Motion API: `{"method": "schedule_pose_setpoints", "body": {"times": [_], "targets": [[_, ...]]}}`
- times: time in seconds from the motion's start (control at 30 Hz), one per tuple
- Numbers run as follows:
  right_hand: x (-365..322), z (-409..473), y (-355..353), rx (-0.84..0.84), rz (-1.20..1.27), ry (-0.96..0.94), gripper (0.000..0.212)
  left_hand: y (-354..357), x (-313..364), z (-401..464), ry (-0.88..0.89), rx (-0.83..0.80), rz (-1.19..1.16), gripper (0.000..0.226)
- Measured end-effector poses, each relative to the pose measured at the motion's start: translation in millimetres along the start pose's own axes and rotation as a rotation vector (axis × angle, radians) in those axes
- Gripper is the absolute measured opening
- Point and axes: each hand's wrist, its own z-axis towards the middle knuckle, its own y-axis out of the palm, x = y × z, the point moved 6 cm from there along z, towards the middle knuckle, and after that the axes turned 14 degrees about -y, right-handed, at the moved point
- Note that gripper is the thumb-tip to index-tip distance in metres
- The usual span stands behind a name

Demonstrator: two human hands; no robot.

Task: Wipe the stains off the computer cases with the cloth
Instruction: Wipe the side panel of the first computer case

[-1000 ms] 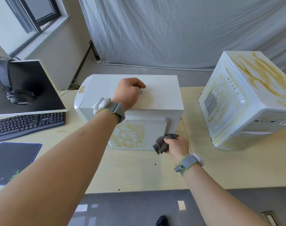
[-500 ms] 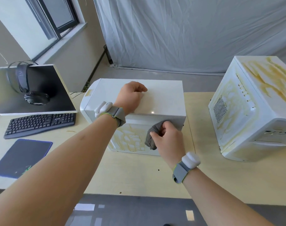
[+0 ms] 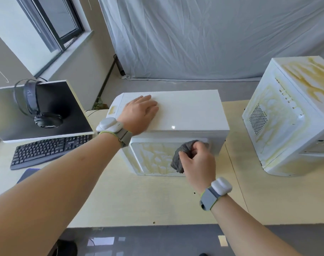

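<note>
In the head view, mid-frame on the tabletop [image 3: 157, 200], my left hand [image 3: 141, 112] now lies flat atop the near computer case [image 3: 185, 111] while my right hand [image 3: 198, 159], gripping the cloth [image 3: 181, 156], has risen onto its stained front, so wiping is underway.

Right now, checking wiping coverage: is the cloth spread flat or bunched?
Bunched: the cloth is a wad gripped in the right hand.

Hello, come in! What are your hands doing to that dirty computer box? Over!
Left hand flat on top of near white computer case. Right hand rubbing crumpled grey cloth on its yellow-stained front panel. Nothing in the way.
</note>
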Motion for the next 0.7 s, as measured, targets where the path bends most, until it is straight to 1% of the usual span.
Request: {"method": "schedule_pose_setpoints", "body": {"times": [0.07,0.13,0.17,0.3,0.4,0.47,0.53,0.57,0.6,0.67,0.7], "targets": [[-29,4,16,-0.038,0.0,-0.087,0.022,-5,3,0,-0.098,-0.023,-0.199,0.027],[-58,6,48,-0.097,-0.012,-0.128,0.023,-11,-8,3,-0.245,-0.057,-0.468,0.017],[-72,6,64,-0.114,-0.014,-0.136,0.024,-12,-14,4,-0.279,-0.067,-0.536,0.015],[-117,-7,132,-0.181,-0.105,-0.254,0.019,-14,-28,9,-0.262,-0.091,-0.574,0.027],[-130,-13,162,-0.294,-0.147,-0.285,0.016,-14,-33,12,-0.253,-0.135,-0.639,0.03],[-125,-11,159,-0.307,-0.184,-0.28,0.015,-11,-32,12,-0.257,-0.15,-0.65,0.031],[-120,-14,144,-0.28,-0.207,-0.265,0.013,-12,-33,11,-0.237,-0.171,-0.673,0.031],[-115,-14,132,-0.257,-0.214,-0.228,0.012,-12,-34,12,-0.226,-0.181,-0.695,0.031],[-105,-13,119,-0.224,-0.21,-0.178,0.015,-12,-34,12,-0.22,-0.197,-0.719,0.029],[-82,-10,89,-0.162,-0.205,-0.061,0.035,-14,-35,12,-0.223,-0.226,-0.759,0.024],[-72,-9,76,-0.131,-0.217,-0.002,0.038,-15,-39,14,-0.223,-0.246,-0.781,0.021]]}}
